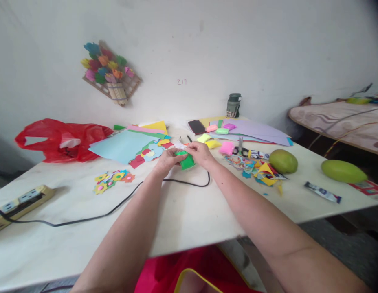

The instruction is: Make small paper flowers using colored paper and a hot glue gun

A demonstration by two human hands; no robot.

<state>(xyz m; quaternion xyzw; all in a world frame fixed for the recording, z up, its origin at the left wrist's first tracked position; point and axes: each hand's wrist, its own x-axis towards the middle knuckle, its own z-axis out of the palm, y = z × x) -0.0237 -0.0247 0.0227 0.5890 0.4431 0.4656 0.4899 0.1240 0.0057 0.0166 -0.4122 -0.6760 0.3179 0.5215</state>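
A small bright green packet [187,161] is held up between both hands over the middle of the table. My left hand [169,159] is closed on its left side, with the thumb across the upper edge. My right hand [200,153] pinches the packet's top right part. Just behind the hands lie a dark pen [189,139] and yellow packets [212,144]. Left of them, coloured paper cut-outs [146,154] overlap light blue sheets [115,146]. Paper flowers [109,179] with round centres lie nearer on the left.
A black cable [115,210] loops from a power strip [24,201] to below the hands. On the right are scissors [240,148], paper scraps [264,171], two green fruits [283,161] and a tube [322,192]. Behind stand a phone [196,127] and a bottle [233,106]; a red bag [63,140] lies left.
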